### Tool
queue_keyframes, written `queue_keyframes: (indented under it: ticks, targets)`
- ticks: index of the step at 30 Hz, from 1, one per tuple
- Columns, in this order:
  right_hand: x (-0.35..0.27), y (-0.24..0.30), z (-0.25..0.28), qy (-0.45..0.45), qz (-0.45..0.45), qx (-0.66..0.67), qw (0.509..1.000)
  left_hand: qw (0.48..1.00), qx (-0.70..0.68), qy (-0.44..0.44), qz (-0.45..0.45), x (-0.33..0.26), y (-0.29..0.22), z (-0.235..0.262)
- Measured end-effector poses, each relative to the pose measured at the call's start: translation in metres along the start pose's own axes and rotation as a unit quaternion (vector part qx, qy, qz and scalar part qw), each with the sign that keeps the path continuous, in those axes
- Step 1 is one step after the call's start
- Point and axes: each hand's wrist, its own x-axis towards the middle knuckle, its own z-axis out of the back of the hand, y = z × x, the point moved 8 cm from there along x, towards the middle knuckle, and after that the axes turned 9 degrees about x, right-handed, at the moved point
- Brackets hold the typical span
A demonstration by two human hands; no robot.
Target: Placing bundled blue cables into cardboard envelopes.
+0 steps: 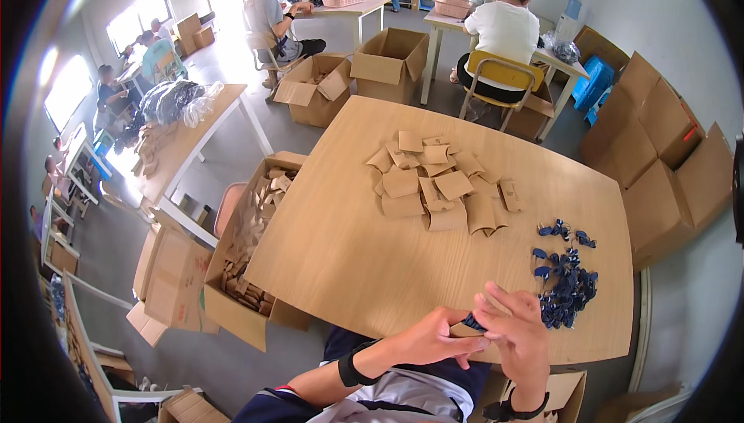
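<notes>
Item: small blue piece (473, 321), pinched between left hand (434, 338) and right hand (518, 335) against a flat brown sleeve (470, 331), at table (349, 268) near edge. Risk: overhangs the edge; a loosened pinch likely drops it to the floor.

A single view comes from a wide fisheye camera worn on the person's head, looking forward and down over the table (372, 252). It sits close above the hands (480, 338), which enter with the forearms from the lower edge. The far table edge lies mid-picture; beyond it the view takes in the room, with other seated people and open cardboard boxes (387, 58). Straight edges bend toward the dark round rim.
</notes>
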Motion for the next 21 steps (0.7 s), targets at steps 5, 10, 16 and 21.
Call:
queue_keyframes:
  ticks: [5, 10, 16, 21]
  targets:
    - [-0.009, 0.013, -0.01, 0.023, 0.108, -0.102, 0.989, 0.999, 0.03, 0.036, 0.013, -0.007, 0.009, 0.008]
    - [-0.017, 0.003, -0.026, 0.03, -0.005, -0.009, 1.0, 0.99, 0.13, 0.029, 0.041, -0.013, 0.015, 0.011]
    - [-0.023, -0.014, -0.057, 0.123, -0.116, 0.051, 0.984, 0.989, 0.139, 0.036, 0.019, -0.024, 0.036, 0.017]
    - [-0.017, -0.017, -0.039, 0.06, -0.099, 0.065, 0.991, 0.996, 0.058, 0.041, 0.045, -0.02, 0.039, 0.017]
